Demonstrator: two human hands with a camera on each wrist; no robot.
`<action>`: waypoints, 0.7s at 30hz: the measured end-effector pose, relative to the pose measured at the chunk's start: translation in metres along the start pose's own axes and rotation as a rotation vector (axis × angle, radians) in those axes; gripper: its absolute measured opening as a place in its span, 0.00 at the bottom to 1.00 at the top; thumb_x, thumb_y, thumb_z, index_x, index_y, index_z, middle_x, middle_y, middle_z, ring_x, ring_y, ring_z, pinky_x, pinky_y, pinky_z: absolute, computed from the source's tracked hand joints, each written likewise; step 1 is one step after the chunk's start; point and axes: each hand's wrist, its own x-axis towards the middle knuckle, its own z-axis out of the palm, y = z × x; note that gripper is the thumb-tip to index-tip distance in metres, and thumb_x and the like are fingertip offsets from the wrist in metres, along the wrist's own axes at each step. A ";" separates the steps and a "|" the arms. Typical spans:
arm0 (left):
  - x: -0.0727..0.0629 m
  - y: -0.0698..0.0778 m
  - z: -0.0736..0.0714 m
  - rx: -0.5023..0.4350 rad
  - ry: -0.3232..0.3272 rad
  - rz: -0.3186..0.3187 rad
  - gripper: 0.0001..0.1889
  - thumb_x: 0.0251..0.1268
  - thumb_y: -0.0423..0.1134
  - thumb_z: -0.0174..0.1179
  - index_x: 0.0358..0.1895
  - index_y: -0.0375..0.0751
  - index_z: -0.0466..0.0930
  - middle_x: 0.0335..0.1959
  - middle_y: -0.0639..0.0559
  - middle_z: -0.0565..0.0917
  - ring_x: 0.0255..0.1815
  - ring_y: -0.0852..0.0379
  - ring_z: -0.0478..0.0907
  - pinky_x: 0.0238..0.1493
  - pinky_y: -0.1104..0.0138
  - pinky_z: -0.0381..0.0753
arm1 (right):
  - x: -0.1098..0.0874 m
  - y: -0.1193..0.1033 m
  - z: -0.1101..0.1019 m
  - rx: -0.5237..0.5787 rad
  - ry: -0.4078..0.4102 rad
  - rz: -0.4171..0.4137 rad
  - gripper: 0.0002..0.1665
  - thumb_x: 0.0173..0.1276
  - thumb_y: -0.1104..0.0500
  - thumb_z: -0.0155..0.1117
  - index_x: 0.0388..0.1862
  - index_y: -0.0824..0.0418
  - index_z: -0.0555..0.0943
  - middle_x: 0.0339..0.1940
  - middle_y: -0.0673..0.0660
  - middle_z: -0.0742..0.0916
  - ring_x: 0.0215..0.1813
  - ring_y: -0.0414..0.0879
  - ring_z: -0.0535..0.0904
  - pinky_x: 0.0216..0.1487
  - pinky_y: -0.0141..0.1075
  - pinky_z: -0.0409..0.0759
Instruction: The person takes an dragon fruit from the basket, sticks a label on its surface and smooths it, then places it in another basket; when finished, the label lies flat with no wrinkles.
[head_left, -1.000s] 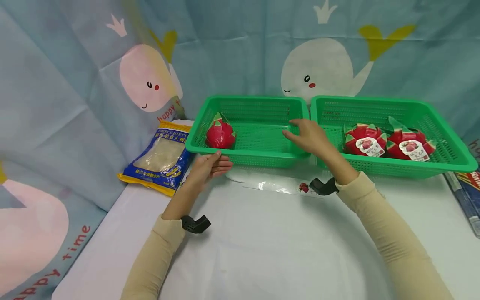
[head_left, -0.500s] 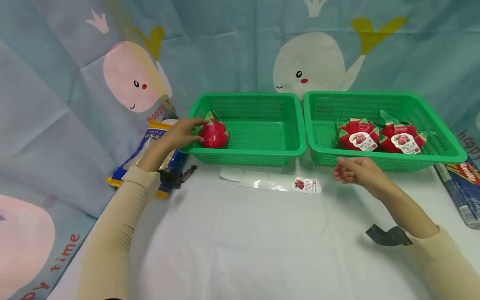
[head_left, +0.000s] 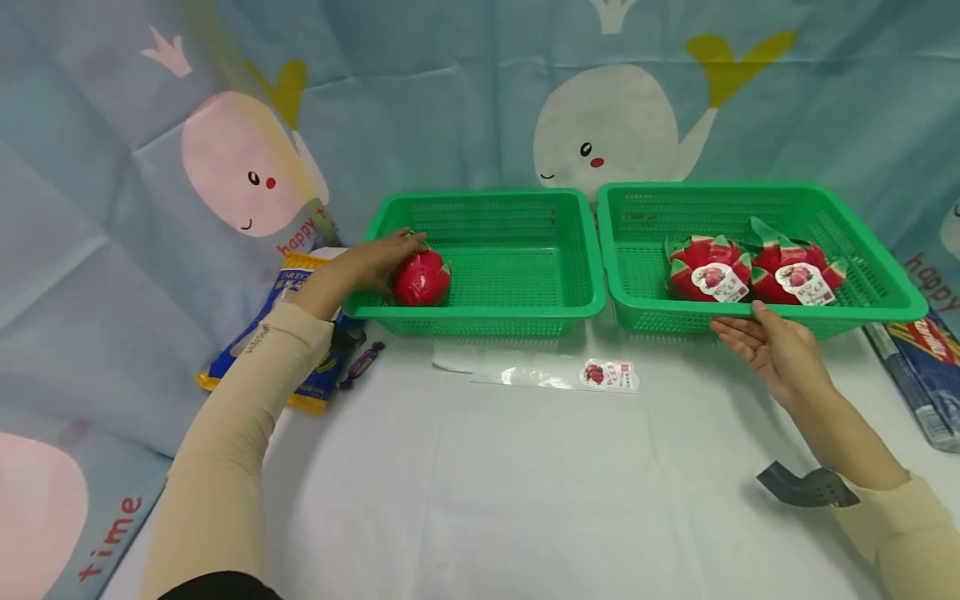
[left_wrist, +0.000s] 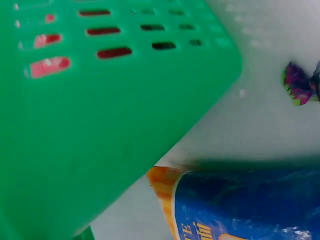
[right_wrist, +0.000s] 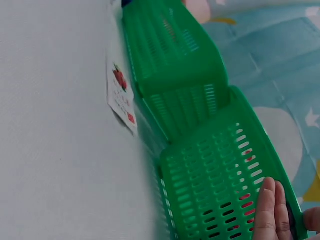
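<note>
My left hand reaches over the left end of the left green basket. Its fingers curl round the top and side of a red dragon fruit in there. That hand is out of sight in the left wrist view, where the basket's slotted wall fills much of the picture. At the front of the right green basket, my right hand pinches the rim, thumb on top and fingers against the outer wall. Two more dragon fruits with white labels lie inside that basket.
Before the baskets lies a clear plastic strip with a fruit label. On the left are a blue and yellow pasta bag and a purple wrapped candy. A blue package lies at the right edge. A whale-print curtain hangs behind.
My left hand has gone from the left basket's front rim over its end onto the dragon fruit. My right hand left that basket and moved right to the other basket's front rim.
</note>
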 end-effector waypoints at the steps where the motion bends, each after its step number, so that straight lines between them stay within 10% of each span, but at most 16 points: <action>1: 0.003 0.001 0.000 0.003 0.006 0.009 0.51 0.37 0.35 0.75 0.69 0.40 0.54 0.73 0.40 0.51 0.74 0.39 0.42 0.63 0.41 0.61 | 0.000 0.001 0.001 -0.012 0.000 -0.007 0.15 0.73 0.61 0.44 0.41 0.69 0.77 0.35 0.67 0.87 0.40 0.55 0.85 0.40 0.39 0.82; 8: 0.030 0.013 0.007 -0.039 0.060 0.028 0.48 0.34 0.47 0.76 0.60 0.37 0.57 0.60 0.40 0.69 0.61 0.41 0.67 0.61 0.48 0.66 | 0.000 0.003 0.004 -0.070 0.032 -0.037 0.11 0.71 0.59 0.48 0.43 0.66 0.74 0.35 0.64 0.87 0.39 0.53 0.86 0.40 0.36 0.82; 21: 0.048 0.018 0.019 -0.181 0.101 0.020 0.49 0.33 0.53 0.75 0.62 0.39 0.61 0.58 0.43 0.70 0.59 0.45 0.67 0.53 0.51 0.74 | 0.002 0.008 0.002 -0.091 -0.018 -0.094 0.12 0.71 0.60 0.48 0.43 0.69 0.75 0.35 0.64 0.87 0.40 0.52 0.85 0.41 0.35 0.82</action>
